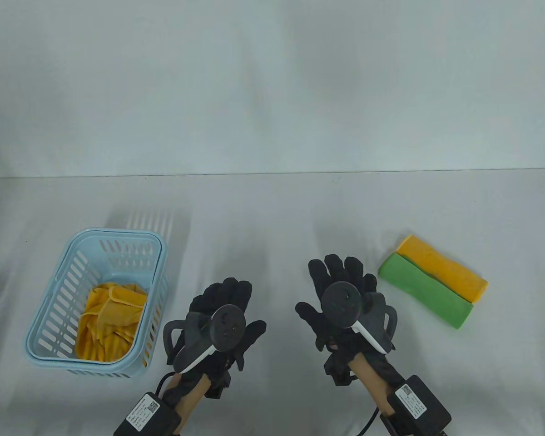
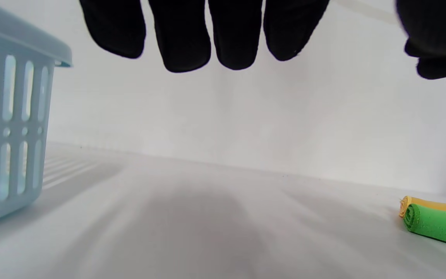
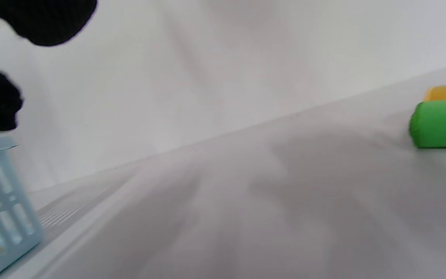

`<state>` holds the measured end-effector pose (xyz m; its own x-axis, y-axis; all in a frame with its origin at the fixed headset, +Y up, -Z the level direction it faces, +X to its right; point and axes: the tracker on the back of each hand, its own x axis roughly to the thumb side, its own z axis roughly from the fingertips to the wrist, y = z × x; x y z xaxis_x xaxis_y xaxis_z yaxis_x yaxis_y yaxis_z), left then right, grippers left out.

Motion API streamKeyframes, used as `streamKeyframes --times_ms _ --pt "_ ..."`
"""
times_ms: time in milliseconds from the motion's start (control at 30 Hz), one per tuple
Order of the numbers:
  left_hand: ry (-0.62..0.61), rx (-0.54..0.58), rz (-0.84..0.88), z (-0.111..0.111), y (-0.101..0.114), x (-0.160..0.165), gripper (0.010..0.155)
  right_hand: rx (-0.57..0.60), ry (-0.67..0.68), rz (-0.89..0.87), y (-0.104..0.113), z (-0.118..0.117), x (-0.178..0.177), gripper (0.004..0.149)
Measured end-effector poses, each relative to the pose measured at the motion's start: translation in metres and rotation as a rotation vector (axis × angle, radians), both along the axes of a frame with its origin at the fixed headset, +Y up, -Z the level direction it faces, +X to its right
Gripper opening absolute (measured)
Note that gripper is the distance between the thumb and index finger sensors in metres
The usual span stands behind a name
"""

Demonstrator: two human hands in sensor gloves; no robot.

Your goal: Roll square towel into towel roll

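- The surface (image 1: 272, 213) is covered in plain white cloth with faint creases.
- A white fabric backdrop (image 1: 272, 81) rises behind its far edge, softly wrinkled.
- The light is even and diffuse, casting soft grey shadows on the cloth.

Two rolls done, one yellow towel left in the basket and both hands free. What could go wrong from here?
The crumpled yellow towel lies bunched deep in the light blue slotted plastic basket; lifting it with the left hand may snag the slots or tip the basket.

The rolled green towel and rolled yellow towel lie touching beside the right hand; spreading the next towel there could nudge them loose.
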<state>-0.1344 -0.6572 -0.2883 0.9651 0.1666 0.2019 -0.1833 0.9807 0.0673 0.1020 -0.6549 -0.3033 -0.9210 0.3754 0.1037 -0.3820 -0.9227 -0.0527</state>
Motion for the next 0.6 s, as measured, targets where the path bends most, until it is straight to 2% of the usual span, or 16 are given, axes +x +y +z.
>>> streamKeyframes --times_ms 100,233,367,500,600 --pt "0.012 0.035 -0.023 0.002 0.019 -0.003 0.086 0.063 0.022 -0.026 -0.011 0.007 -0.007 0.084" --pt "0.045 0.077 -0.024 0.001 0.056 -0.017 0.086 0.071 0.056 -0.015 -0.017 0.014 -0.011 0.085" --pt "0.096 0.101 -0.024 -0.006 0.094 -0.046 0.087 0.071 0.077 -0.002 -0.017 0.018 -0.012 0.085" --pt "0.130 0.039 -0.070 -0.020 0.110 -0.078 0.086 0.046 0.098 -0.014 -0.018 0.019 -0.012 0.085" --pt "0.204 -0.019 -0.130 -0.034 0.109 -0.108 0.086 0.027 0.103 -0.033 -0.017 0.019 -0.012 0.084"
